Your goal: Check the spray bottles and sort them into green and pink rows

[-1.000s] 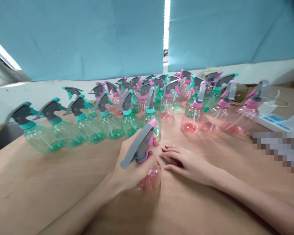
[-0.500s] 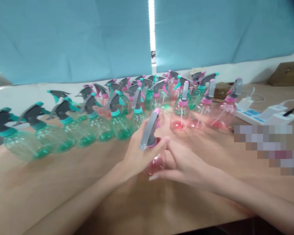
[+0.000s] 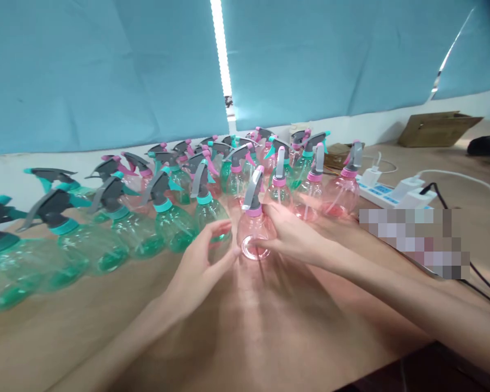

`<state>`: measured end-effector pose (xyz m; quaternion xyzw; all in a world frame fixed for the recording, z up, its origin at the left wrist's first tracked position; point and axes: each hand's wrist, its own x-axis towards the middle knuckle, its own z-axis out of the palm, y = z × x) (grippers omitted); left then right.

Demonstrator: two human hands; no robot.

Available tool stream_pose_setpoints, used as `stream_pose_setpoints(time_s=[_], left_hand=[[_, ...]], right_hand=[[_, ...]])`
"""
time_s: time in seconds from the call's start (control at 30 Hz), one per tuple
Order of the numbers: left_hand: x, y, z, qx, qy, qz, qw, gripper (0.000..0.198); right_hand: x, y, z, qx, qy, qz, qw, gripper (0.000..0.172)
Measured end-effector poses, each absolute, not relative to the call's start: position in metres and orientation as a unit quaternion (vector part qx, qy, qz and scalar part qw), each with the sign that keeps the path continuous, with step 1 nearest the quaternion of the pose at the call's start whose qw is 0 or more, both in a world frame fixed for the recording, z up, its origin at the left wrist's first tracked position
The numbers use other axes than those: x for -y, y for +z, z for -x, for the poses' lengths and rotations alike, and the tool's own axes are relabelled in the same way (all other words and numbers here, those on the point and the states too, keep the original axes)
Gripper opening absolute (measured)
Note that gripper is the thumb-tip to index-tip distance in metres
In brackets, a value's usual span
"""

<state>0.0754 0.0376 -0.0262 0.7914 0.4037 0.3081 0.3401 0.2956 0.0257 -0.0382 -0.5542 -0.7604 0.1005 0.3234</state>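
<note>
A pink see-through spray bottle with a grey trigger head and pink collar stands upright in the middle of the table, at the near left end of the row of pink bottles. My right hand grips its right side, thumb across the front and fingers partly hidden behind it. Just left of it, my left hand is open, fingers and thumb apart and holding nothing. Its thumb tip comes close to the pink bottle; whether they touch I cannot tell. Behind the left fingers stands a green spray bottle with a turquoise collar.
Several green spray bottles line the left side, with mixed pink and green ones behind. More pink bottles stand to the right. Further right lie a white power strip with plugs and cables, a blurred-out object, and a cardboard box.
My left hand has let go of the pink spray bottle and moved left. The bottle has gone forward to the pink row, with my right hand on it. The view has swung right.
</note>
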Motion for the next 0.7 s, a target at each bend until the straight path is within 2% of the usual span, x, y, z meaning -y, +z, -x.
stream_pose_setpoints(time_s=[0.2,0.47,0.7], left_hand=[[-0.021,-0.055,-0.045,-0.445,0.222,-0.772,0.395,0.023],[-0.018,-0.057,-0.051,-0.436,0.180,-0.811,0.345,0.019],[-0.024,-0.057,-0.060,-0.428,0.173,-0.809,0.364,0.018]], right_hand=[[-0.051,-0.039,-0.286,0.738,0.084,0.576,0.342,0.048],[-0.069,-0.038,-0.277,0.714,0.072,0.610,0.336,0.040],[-0.077,-0.037,-0.276,0.708,0.063,0.626,0.320,0.039]])
